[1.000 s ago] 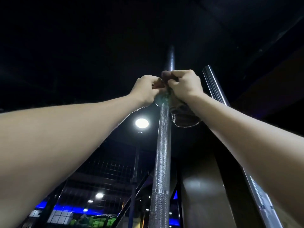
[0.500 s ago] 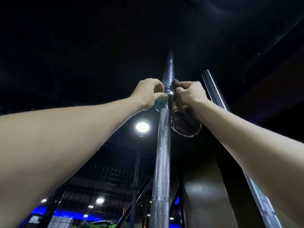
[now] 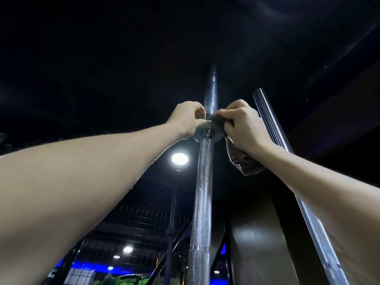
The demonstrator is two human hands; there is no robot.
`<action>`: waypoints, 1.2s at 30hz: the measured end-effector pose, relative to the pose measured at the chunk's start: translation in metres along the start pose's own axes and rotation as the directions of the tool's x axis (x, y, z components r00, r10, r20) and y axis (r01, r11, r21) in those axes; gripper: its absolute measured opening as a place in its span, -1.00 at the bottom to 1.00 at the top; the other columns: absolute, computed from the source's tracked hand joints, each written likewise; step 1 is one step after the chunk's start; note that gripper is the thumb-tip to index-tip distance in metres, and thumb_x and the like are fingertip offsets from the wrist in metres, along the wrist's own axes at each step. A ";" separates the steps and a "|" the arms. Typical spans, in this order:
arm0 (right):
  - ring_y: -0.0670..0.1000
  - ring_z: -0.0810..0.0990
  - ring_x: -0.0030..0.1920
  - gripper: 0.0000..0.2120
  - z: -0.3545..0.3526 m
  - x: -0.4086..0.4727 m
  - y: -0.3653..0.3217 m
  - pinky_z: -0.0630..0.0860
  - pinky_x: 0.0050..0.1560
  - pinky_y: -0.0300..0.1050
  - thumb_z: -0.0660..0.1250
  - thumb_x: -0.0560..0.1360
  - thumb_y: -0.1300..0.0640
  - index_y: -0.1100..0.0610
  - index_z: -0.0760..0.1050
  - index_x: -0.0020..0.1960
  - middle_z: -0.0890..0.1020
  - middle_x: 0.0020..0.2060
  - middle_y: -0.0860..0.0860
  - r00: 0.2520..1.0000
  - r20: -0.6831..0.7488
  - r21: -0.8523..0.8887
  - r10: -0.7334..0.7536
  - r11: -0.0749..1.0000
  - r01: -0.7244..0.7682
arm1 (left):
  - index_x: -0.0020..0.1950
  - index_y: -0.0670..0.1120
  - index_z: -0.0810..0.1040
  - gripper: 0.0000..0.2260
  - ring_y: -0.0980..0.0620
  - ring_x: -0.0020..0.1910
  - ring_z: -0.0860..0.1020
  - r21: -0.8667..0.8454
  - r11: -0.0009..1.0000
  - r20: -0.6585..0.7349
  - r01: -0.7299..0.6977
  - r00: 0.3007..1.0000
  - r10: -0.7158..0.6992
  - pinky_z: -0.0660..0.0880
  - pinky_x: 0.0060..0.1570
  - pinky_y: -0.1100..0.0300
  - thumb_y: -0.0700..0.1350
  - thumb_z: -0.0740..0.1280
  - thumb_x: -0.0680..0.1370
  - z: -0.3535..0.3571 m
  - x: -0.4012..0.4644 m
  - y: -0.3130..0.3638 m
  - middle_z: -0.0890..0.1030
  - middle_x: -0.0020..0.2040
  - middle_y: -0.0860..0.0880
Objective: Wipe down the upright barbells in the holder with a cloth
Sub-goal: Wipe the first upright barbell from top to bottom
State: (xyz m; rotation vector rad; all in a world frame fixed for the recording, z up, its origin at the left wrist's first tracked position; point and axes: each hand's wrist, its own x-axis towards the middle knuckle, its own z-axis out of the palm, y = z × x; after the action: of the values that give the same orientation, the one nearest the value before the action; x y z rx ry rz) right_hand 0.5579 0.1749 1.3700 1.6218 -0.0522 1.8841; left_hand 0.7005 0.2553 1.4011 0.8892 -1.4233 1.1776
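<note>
Both hands have spread a little apart since half a second ago, so the round collar (image 3: pixel 208 133) of the upright barbell (image 3: pixel 202 194) now shows between them, where before the knuckles nearly met over it. Seen from below, the barbell rises through the middle of the view, its knurled shaft running up to the collar and its smooth sleeve continuing above into the dark ceiling.

The left hand (image 3: pixel 187 118) is curled at the left edge of the collar, its fingers bent in against the sleeve just above the disc; whether it truly grips the metal or only rests against it cannot be told. The right hand (image 3: pixel 244 126) is clenched on the cloth (image 3: pixel 244 162), pinching a dark fold of it against the right side of the sleeve at collar height. The rest of the cloth hangs below that wrist in a loose brownish bundle, just right of the shaft.

A second barbell (image 3: pixel 271 124) leans to the right, passing behind the right hand and forearm and running down toward the lower right corner. A round ceiling lamp (image 3: pixel 179 159) glows just left of the central shaft, below the left wrist. Blue lighting and wire mesh show dimly far beyond.
</note>
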 end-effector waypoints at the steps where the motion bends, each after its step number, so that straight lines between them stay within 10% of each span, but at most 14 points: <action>1: 0.09 0.54 0.00 -0.72 -0.002 -0.003 0.006 0.47 -0.02 -0.08 0.28 0.51 0.25 0.02 0.64 0.12 0.51 0.02 0.02 0.999 0.036 -0.025 0.011 1.000 -0.011 | -0.05 -0.17 0.58 -0.80 -0.06 -0.03 0.58 0.011 1.000 0.000 0.000 1.000 0.000 0.53 0.05 0.06 -0.10 0.49 0.43 -0.002 -0.001 0.002 0.62 -0.02 -0.09; 22: 0.10 0.49 0.17 -0.67 0.005 -0.018 0.007 0.42 0.19 0.02 0.23 0.55 0.22 0.02 0.55 0.26 0.48 0.18 0.07 1.000 0.011 0.115 0.025 0.993 -0.026 | -0.14 -0.04 0.53 -0.87 0.01 -0.10 0.53 -0.238 0.971 -0.063 0.014 0.998 -0.030 0.57 0.03 -0.08 -0.11 0.47 0.45 0.008 -0.007 -0.013 0.53 -0.18 0.06; 27: -0.04 0.50 0.03 -0.63 0.012 -0.026 0.013 0.34 -0.02 -0.43 0.23 0.55 0.25 -0.03 0.54 0.28 0.48 -0.16 -0.12 0.981 0.074 0.317 0.178 0.928 -0.193 | -0.21 -0.03 0.51 -0.86 -0.05 -0.15 0.53 -0.357 0.933 -0.046 0.044 0.997 -0.065 0.56 -0.01 -0.21 -0.18 0.45 0.46 0.008 -0.011 -0.013 0.52 -0.19 0.00; 31: 0.08 0.52 0.13 -0.70 0.002 -0.006 0.000 0.44 0.11 -0.05 0.23 0.56 0.13 -0.10 0.54 0.23 0.53 0.07 -0.04 0.991 0.019 0.123 0.130 0.984 -0.131 | -0.20 -0.04 0.50 -0.86 -0.07 -0.12 0.54 -0.333 0.942 -0.021 0.046 0.998 -0.057 0.57 -0.01 -0.20 -0.16 0.45 0.46 0.007 -0.011 -0.010 0.53 -0.17 0.00; 36: 0.14 0.50 0.09 -0.80 0.007 0.013 -0.023 0.34 -0.10 -0.06 0.21 0.55 0.03 -0.10 0.45 0.17 0.52 0.13 -0.07 0.998 -0.027 0.013 0.051 0.999 -0.051 | -0.24 -0.07 0.50 -0.82 -0.32 -0.05 0.61 -0.353 0.933 0.003 0.074 0.997 -0.078 0.55 0.00 -0.24 -0.20 0.50 0.40 0.003 -0.008 -0.009 0.61 -0.11 -0.29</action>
State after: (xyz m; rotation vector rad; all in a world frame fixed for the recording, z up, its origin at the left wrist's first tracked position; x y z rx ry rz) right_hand 0.5749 0.1955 1.3752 1.6167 -0.0715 1.9478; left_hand 0.7094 0.2502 1.3951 0.6761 -1.5171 0.8305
